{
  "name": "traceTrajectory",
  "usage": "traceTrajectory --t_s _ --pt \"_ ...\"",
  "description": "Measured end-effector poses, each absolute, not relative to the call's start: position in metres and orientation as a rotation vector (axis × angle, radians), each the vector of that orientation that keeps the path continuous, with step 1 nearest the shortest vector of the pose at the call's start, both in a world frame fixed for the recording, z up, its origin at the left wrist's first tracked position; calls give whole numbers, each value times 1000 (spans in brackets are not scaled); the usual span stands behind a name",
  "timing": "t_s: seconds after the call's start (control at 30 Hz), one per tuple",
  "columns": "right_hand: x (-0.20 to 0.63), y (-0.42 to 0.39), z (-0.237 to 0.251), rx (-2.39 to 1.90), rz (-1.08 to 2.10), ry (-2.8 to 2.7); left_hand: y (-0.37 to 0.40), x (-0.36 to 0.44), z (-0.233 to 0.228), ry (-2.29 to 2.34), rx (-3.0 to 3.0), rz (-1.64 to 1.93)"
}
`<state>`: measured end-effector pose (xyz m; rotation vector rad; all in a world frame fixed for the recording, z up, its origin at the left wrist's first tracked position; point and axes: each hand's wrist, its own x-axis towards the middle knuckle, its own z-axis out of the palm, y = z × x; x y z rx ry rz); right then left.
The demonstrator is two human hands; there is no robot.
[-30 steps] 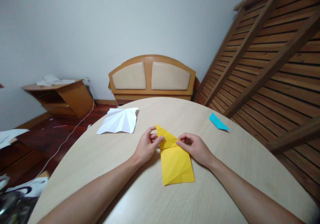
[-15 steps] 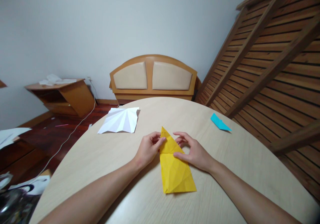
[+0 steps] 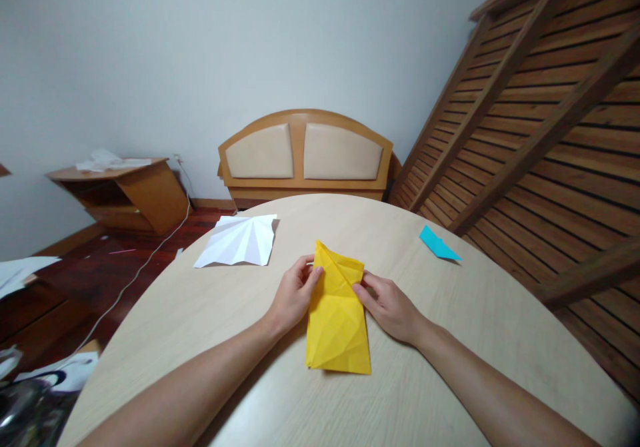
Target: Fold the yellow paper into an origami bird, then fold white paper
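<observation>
A creased sheet of yellow paper (image 3: 337,324), folded into a tall rectangle, is held up between my two hands above the table. My left hand (image 3: 295,290) pinches its upper left edge, thumb in front and fingers behind. On the other side, my right hand (image 3: 393,304) grips the upper right edge, its thumb on the front face. A diagonal fold line runs down from the paper's upper left tip. The fingers behind the sheet are partly hidden.
On the round wooden table (image 3: 430,380), a pleated white paper (image 3: 239,242) lies at the back left and a folded blue paper (image 3: 439,244) at the back right. Beyond stand a headboard (image 3: 305,184), a low cabinet (image 3: 155,200) and a slatted wooden frame (image 3: 545,167).
The upper right corner of the yellow paper, earlier folded to a slanted point, is now opened outward. My right hand has closed on that edge. The paper has shifted slightly left.
</observation>
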<state>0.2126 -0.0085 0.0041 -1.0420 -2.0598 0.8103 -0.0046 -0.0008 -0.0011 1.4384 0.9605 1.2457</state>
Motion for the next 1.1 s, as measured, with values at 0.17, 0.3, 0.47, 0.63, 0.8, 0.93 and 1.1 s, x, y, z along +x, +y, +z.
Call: traceTrajectory --t_s 0.17,0.3,0.47,0.63,0.8,0.93,1.1 --pt "207 -6 -5 -1007 1066 -1739 2 -6 -3 1032 1586 1266" --pt "212 7 -8 -1093 870 -1465 4 -10 -4 1214 1706 1377" --pt "237 19 6 -1245 226 -1189 3 -7 -7 1209 1678 1363" --pt "234 7 11 -1054 -43 -1614 -3 -2 -3 1010 1449 1304" --pt "219 3 -3 -1098 58 -2030 1 -7 -3 1023 1318 1316" --pt "221 6 -11 -1103 205 -2268 6 -14 -7 1246 1732 1298" --pt "224 5 -9 -1050 313 -2311 -1 -16 -2 1133 2332 930"
